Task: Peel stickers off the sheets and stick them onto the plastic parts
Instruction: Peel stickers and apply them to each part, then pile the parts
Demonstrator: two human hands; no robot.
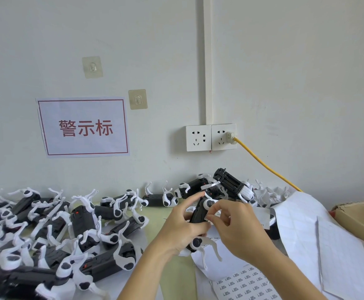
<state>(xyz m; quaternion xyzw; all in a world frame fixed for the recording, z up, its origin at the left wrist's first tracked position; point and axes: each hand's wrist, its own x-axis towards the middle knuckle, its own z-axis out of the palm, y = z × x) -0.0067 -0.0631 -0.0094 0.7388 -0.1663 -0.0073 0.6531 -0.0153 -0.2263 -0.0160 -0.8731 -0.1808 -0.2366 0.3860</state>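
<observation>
- Left hand (176, 226) grips the black part (199, 215) above the desk's middle, to keep it steady.
- Right hand (237, 224) pinches a sticker (209, 217) against it.
- Sticker sheet (246, 282) lies at the near edge, within reach.

Single head-worn wide-angle view, looking forward and slightly down across the pale green tabletop (172, 276) toward the white wall (296, 72). Both hands appear close, lower centre; wall fills the upper half.
</observation>
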